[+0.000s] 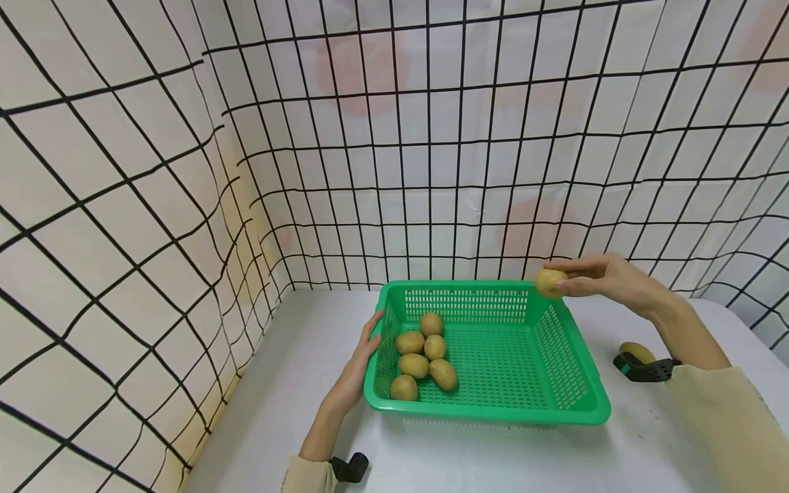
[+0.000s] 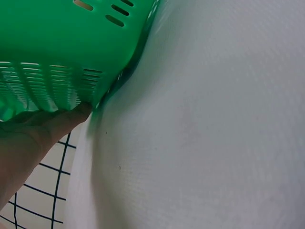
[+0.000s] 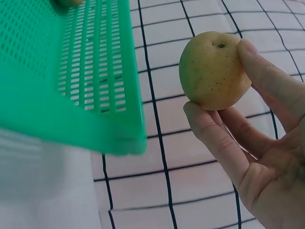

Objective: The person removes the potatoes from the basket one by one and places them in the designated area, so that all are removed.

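A potato, pale yellow and rounded, is pinched between the thumb and fingertips of my right hand. It is held at the green basket's back right corner, and in the right wrist view the potato shows a small dark eye. The green plastic basket stands on the white table. Several potatoes lie together in its left part. My left hand rests against the outside of the basket's left wall, fingers fairly straight; the left wrist view shows the fingers touching the slotted side.
Right of the basket another potato lies on the table, partly hidden by the right wrist's black camera strap. Black grid netting over pale cloth encloses the table at the back and sides.
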